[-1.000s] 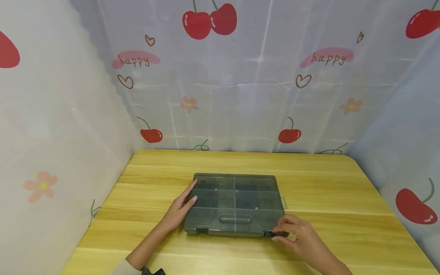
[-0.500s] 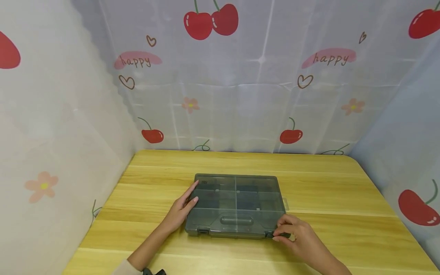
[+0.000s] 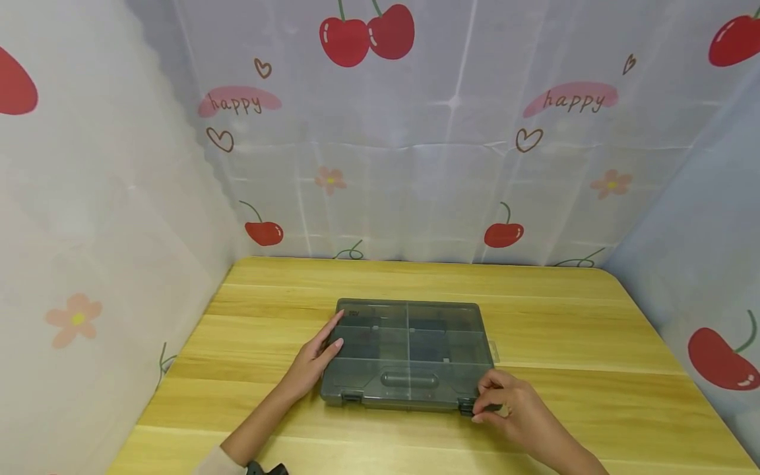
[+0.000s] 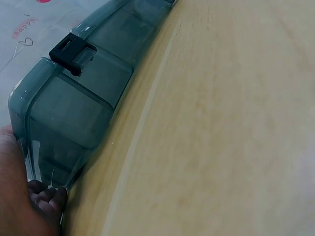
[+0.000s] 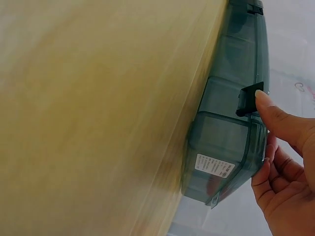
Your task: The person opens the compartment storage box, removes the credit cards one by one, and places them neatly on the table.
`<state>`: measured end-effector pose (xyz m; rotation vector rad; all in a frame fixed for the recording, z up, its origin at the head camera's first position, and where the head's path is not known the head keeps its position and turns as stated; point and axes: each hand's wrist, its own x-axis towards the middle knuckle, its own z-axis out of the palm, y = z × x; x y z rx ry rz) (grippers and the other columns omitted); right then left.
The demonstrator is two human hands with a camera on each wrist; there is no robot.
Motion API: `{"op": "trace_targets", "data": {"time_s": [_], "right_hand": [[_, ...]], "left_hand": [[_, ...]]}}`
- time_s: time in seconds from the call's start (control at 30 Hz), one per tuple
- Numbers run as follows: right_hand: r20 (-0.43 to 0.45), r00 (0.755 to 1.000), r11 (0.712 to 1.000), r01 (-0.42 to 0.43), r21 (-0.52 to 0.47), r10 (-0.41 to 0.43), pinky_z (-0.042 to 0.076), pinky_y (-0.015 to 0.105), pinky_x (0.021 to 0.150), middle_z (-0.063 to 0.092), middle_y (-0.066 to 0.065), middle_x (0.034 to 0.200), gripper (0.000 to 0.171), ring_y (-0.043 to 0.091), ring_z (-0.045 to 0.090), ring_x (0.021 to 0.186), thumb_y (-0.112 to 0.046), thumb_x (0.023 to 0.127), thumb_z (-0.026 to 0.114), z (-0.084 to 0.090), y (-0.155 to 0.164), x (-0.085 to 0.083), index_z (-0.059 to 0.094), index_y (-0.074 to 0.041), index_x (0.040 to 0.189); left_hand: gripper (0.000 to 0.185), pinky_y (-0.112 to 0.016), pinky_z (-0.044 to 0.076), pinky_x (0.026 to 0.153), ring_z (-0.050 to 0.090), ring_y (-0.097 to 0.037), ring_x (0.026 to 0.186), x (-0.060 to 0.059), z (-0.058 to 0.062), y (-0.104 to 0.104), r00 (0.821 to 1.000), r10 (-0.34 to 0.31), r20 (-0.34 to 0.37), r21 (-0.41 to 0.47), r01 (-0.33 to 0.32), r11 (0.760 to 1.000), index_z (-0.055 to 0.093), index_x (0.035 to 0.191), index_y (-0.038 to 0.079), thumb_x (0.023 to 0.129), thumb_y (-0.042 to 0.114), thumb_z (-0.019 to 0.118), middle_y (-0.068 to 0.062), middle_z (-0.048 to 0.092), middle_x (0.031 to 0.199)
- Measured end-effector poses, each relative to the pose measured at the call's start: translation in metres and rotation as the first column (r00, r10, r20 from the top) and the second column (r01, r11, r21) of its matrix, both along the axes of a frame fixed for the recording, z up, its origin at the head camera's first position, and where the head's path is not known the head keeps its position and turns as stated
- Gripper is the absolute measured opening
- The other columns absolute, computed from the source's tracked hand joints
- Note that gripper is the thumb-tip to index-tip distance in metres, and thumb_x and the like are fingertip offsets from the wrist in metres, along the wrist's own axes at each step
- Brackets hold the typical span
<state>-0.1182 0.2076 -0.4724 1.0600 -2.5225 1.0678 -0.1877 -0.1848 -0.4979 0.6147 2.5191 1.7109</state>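
A grey-green see-through plastic storage box with a divided interior lies flat on the table, lid down. My left hand grips its left side, thumb on the lid's edge and the other fingers curled against the side wall, partly hidden. My right hand is at the front right corner. Its thumb presses the edge of the black right latch, which tilts out from the front wall, while the curled fingers brace against the box's side and lid edge. The black left latch lies against the front wall.
The wooden table extends around the box on all sides. A white curtain with cherries and hearts encloses its back and sides. A clear hanging tab juts from the box's right side. Part of a black object shows by the left sleeve.
The right latch has swung outward and down under my right thumb, which has dipped slightly. The left hand keeps its hold, and the box stays in place.
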Motion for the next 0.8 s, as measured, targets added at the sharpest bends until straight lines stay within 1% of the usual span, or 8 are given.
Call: {"op": "trace_targets", "data": {"time_s": [0.13,0.27,0.4,0.5,0.6,0.7,0.77,0.8], "right_hand": [[-0.020,1.000,1.000,-0.008,0.022,0.009,0.044,0.011,0.061,0.048,-0.014,0.089,0.027,0.001,0.045,0.076,-0.006,0.063,0.084,0.000,-0.001,0.000,0.071,-0.026,0.075],[-0.063,0.998,0.996,0.020,0.084,-0.015,0.040,0.011,0.060,0.045,-0.016,0.089,0.029,0.000,0.040,0.076,-0.010,0.060,0.086,0.001,-0.003,0.001,0.068,-0.028,0.073],[-0.077,0.996,0.987,0.051,0.150,-0.039,0.039,0.012,0.060,0.042,-0.018,0.088,0.030,0.000,0.038,0.076,-0.014,0.059,0.087,0.003,-0.005,0.002,0.065,-0.031,0.071],[-0.063,0.997,0.980,0.057,0.192,-0.046,0.041,0.013,0.060,0.043,-0.018,0.088,0.029,0.000,0.038,0.076,-0.016,0.059,0.087,0.006,-0.007,0.002,0.065,-0.031,0.071],[-0.034,0.999,0.974,0.047,0.222,-0.041,0.042,0.015,0.060,0.044,-0.017,0.089,0.027,0.000,0.040,0.076,-0.018,0.061,0.086,0.010,-0.007,0.002,0.067,-0.030,0.075],[0.005,0.999,0.970,0.029,0.241,-0.032,0.042,0.016,0.059,0.044,-0.017,0.089,0.024,0.001,0.041,0.076,-0.020,0.065,0.085,0.014,-0.006,0.002,0.067,-0.030,0.078],[0.014,1.000,0.971,0.022,0.238,-0.026,0.043,0.016,0.059,0.045,-0.018,0.087,0.021,0.001,0.043,0.074,-0.022,0.068,0.083,0.015,-0.007,0.002,0.067,-0.030,0.078],[0.013,1.000,0.973,0.018,0.232,-0.022,0.044,0.016,0.058,0.045,-0.018,0.086,0.020,0.001,0.043,0.073,-0.022,0.069,0.083,0.016,-0.007,0.002,0.067,-0.030,0.079]], "left_hand": [[0.055,-0.047,0.024,0.109,0.018,-0.019,0.141,0.000,0.000,0.000,1.000,0.000,0.001,-0.001,0.000,1.000,0.023,0.151,0.018,0.101,0.024,0.045,-0.003,0.021,0.155],[0.055,-0.050,0.025,0.109,0.019,-0.023,0.141,-0.001,-0.001,-0.001,1.000,-0.002,-0.011,-0.003,0.002,1.000,0.023,0.151,0.018,0.101,0.023,0.045,-0.004,0.021,0.155],[0.055,-0.050,0.025,0.108,0.019,-0.022,0.141,0.000,-0.001,-0.002,1.000,-0.001,-0.010,-0.005,0.001,1.000,0.023,0.151,0.018,0.101,0.023,0.045,-0.004,0.021,0.155],[0.055,-0.047,0.026,0.109,0.019,-0.020,0.141,0.000,-0.001,-0.002,1.000,0.000,-0.003,-0.006,0.000,1.000,0.023,0.151,0.019,0.101,0.024,0.045,-0.003,0.021,0.155],[0.055,-0.042,0.030,0.108,0.019,-0.021,0.140,0.000,0.000,-0.003,1.000,0.000,-0.008,-0.008,0.000,1.000,0.023,0.151,0.019,0.101,0.024,0.045,-0.003,0.021,0.155],[0.055,-0.043,0.032,0.106,0.020,-0.022,0.140,-0.001,-0.001,-0.003,1.000,-0.002,-0.015,-0.008,0.002,1.000,0.023,0.151,0.019,0.101,0.024,0.045,-0.004,0.021,0.155],[0.055,-0.045,0.030,0.107,0.019,-0.020,0.140,-0.001,-0.002,-0.003,1.000,-0.004,-0.011,-0.004,0.004,1.000,0.024,0.151,0.019,0.101,0.024,0.046,-0.003,0.021,0.155],[0.055,-0.044,0.030,0.108,0.019,-0.020,0.140,-0.001,-0.002,-0.003,1.000,-0.005,-0.008,-0.004,0.005,1.000,0.023,0.151,0.020,0.101,0.025,0.046,-0.003,0.021,0.155]]}}
